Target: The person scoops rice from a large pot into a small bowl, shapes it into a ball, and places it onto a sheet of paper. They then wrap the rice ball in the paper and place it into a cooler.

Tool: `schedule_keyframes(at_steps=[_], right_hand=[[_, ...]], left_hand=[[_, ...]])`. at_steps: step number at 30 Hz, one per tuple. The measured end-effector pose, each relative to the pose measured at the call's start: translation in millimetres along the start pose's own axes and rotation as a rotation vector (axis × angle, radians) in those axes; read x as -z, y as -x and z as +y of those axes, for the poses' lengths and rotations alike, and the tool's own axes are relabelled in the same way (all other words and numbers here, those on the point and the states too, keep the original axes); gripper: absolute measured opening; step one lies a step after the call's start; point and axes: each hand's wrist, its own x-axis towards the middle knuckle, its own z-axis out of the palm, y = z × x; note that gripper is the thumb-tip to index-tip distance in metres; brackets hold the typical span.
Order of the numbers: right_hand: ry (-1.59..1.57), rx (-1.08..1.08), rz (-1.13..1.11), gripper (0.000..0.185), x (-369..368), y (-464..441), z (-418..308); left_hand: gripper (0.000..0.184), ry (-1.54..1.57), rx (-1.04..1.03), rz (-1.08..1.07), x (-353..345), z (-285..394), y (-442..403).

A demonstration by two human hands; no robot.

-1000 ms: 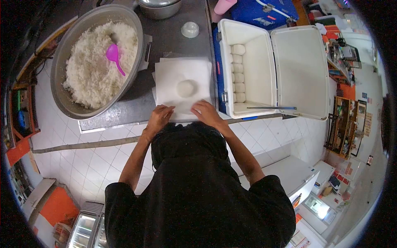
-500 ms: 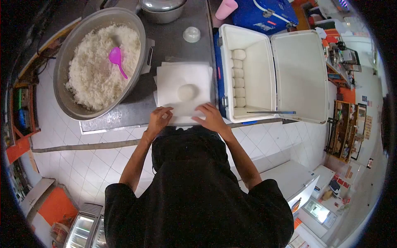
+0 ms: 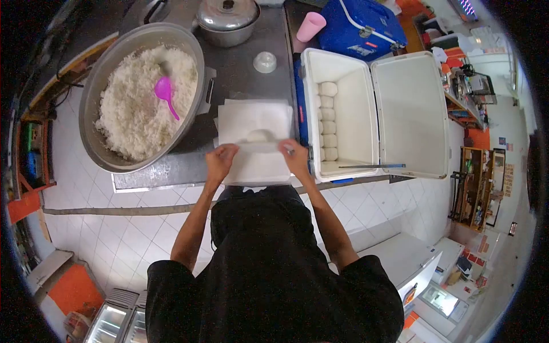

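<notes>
A white sheet of paper (image 3: 257, 148) is raised along its near edge, stretched between my two hands. My left hand (image 3: 221, 161) pinches one corner, and my right hand (image 3: 294, 156) grips the opposite corner. Behind the raised edge sits a rounded white mound (image 3: 259, 135), which looks like rice; the paper partly hides it. Beneath lies a stack of similar white sheets (image 3: 257, 170) on the dark counter, its edges slightly uneven.
To the left stands a large metal pot (image 3: 87, 123) of cooked rice with a purple scoop (image 3: 163, 91). An open cooler (image 3: 349, 123) on the right holds several white bundles (image 3: 328, 114). Farther back are a lidded pot (image 3: 227, 23), a small clear bowl (image 3: 265, 62) and a pink cup (image 3: 311, 26).
Both hands have moved away from me and lifted the near edge of the top sheet toward the mound, now partly covering it. The whole view has shifted slightly.
</notes>
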Motion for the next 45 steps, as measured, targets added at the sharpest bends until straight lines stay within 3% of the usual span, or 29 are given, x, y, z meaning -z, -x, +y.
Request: schedule_keyframes(at_steps=[1, 3, 4, 7, 9, 10, 12, 14, 16, 17, 18, 20, 21, 23, 24, 27, 29, 31, 32, 34, 35, 37, 38, 40, 43, 45], right_hand=[[-0.182, -0.171, 0.089, 0.022, -2.9, -7.6, 4.0], [-0.094, -0.248, 0.034, 0.022, -5.3, -24.7, 14.6], [-0.006, -0.327, -0.018, 0.021, -5.5, -28.0, 18.9], [-0.154, -0.250, 0.132, 0.017, -18.9, -26.1, 35.7], [-0.170, -0.229, 0.163, 0.016, -25.1, -20.9, 41.2], [-0.186, -0.208, 0.189, 0.016, -27.7, -21.1, 40.4], [-0.050, -0.222, 0.222, 0.020, -24.0, -14.9, 24.7], [0.088, -0.212, 0.251, 0.024, -22.7, -13.4, 11.2], [0.542, -0.175, 0.419, 0.033, -28.2, -0.6, 9.5], [0.427, -0.365, 0.328, 0.041, -31.8, 8.2, 10.7], [0.431, -0.366, 0.326, 0.041, -32.5, 9.7, 21.6], [0.102, -0.674, 0.140, 0.045, -35.8, 11.2, 51.1], [0.101, -0.670, 0.139, 0.045, -35.5, 11.2, 62.4], [0.341, -0.371, -0.046, 0.043, -32.9, 11.7, 76.9], [0.341, -0.370, -0.045, 0.043, -30.9, 8.7, 73.2], [0.065, -0.484, 0.072, 0.044, -25.4, -23.5, 63.4], [-0.412, -0.422, 0.143, 0.054, -29.7, -59.9, 66.0], [-0.167, -0.256, 0.120, 0.054, -65.4, -103.9, 143.8], [-0.175, -0.254, 0.121, 0.054, -58.8, -115.6, 130.8], [0.152, 0.092, -0.108, 0.044, -31.9, -139.3, 70.2], [0.145, 0.096, -0.105, 0.044, -29.7, -151.1, 57.3], [0.551, 0.026, -0.532, 0.028, -25.9, -169.7, 37.5], [0.552, 0.029, -0.538, 0.028, -23.8, -167.1, 29.1], [0.345, 0.285, -0.448, 0.015, -23.5, -158.0, 10.2], [0.439, 0.325, -0.610, 0.014, -25.6, -156.5, -11.8], [0.487, 0.373, -0.589, 0.015, -12.3, -143.6, -31.7]], left_hand=[[0.020, 0.002, -0.003, 0.008, -4.7, -6.4, -10.0], [0.020, 0.023, 0.246, 0.034, -11.8, -13.2, -23.3], [0.020, 0.023, 0.248, 0.034, -11.9, -12.6, -20.2], [0.023, -0.130, 0.210, 0.215, -15.1, -0.2, -20.6], [0.039, -0.745, -0.309, 0.220, -17.5, 7.6, -2.0], [0.039, -0.747, -0.311, 0.223, -22.1, 9.8, -0.4], [0.054, -0.841, -0.763, -0.345, -32.6, 12.1, 14.2], [0.058, -0.905, -0.676, -0.393, -45.0, 5.5, 28.2], [0.062, -0.965, -0.597, -0.436, -50.3, 5.9, 24.5], [0.065, -0.996, -0.594, -0.434, -50.1, 7.2, 24.8], [0.067, -1.027, -0.589, -0.432, -50.4, 9.1, 26.0], [0.067, -1.040, -0.570, -0.438, -52.2, 11.1, 27.0], [0.067, -1.056, -0.554, -0.444, -52.3, 11.6, 26.2], [0.067, -1.050, -0.540, -0.437, -53.5, 12.1, 26.5], [0.068, -1.039, -0.528, -0.433, -54.8, 12.5, 27.4], [0.069, -1.008, -0.522, -0.419, -59.1, 15.1, 26.0], [0.070, -1.021, -0.535, -0.403, -62.7, 17.1, 24.1], [0.070, -1.037, -0.553, -0.399, -65.5, 24.5, 25.0], [0.069, -1.039, -0.526, -0.418, -65.9, 31.4, 23.2], [0.069, -1.051, -0.503, -0.439, -64.1, 36.9, 21.2], [0.068, -1.021, -0.473, -0.454, -63.3, 37.5, 21.5], [0.066, -0.942, -0.449, -0.437, -61.6, 32.5, 24.2], [0.066, -0.940, -0.444, -0.434, -61.0, 26.8, 25.5], [0.070, -0.895, -0.496, -0.360, -60.8, 17.4, 28.3], [0.063, -0.904, -0.455, -0.409, -59.4, 19.5, 29.7], [0.064, -0.904, -0.440, -0.415, -59.2, 24.0, 28.8]])
